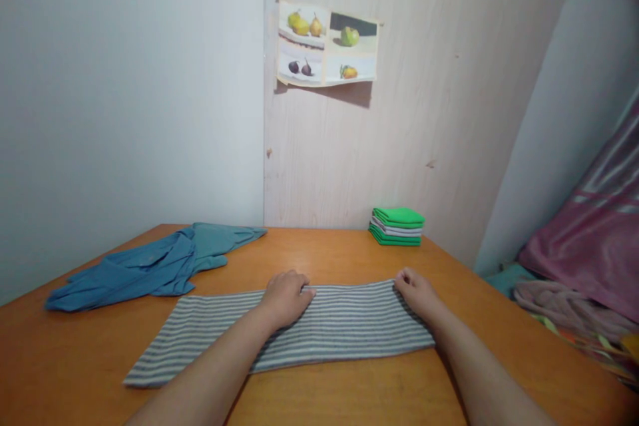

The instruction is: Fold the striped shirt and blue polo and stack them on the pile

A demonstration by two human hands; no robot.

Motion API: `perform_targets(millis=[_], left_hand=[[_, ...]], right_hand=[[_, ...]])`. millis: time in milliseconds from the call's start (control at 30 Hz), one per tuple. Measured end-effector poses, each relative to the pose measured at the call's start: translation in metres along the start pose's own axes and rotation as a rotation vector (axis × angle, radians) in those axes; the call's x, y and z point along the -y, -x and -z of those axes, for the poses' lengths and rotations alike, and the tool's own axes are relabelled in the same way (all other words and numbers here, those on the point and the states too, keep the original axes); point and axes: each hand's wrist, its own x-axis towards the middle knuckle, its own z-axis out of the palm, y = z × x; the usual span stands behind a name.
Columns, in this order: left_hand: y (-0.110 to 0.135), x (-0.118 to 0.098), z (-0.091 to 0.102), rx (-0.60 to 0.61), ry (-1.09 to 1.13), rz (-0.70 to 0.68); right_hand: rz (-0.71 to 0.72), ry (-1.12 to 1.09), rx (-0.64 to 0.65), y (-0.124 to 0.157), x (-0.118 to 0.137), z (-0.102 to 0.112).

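Observation:
A blue-grey and white striped cloth (339,326) lies in a long flat strip across the table in front of me. My left hand (288,297) is on its far edge near the middle, fingers curled over the edge and thumb pointing right. At the far right corner, my right hand (417,293) pinches the fabric between thumb and fingers. My left forearm covers part of the strip's near edge.
On the orange-brown table (319,396), a crumpled blue garment (150,266) lies at the left. A folded stack of green and pale cloths (397,226) sits at the back right. Walls rise behind; pink fabric (589,239) hangs at the right beyond the table.

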Motion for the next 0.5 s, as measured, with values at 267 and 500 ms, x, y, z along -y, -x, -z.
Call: perform_targets(millis=[267,500], left_hand=[[0.008,-0.004,-0.008,-0.098,-0.035,0.105],[0.014,-0.014,-0.008,-0.159,-0.016,0.007]], right_hand=[[-0.058,0.091,-0.022,0.005,0.003,0.003],[0.122,0.141,-0.014,0.021,0.05,0.007]])
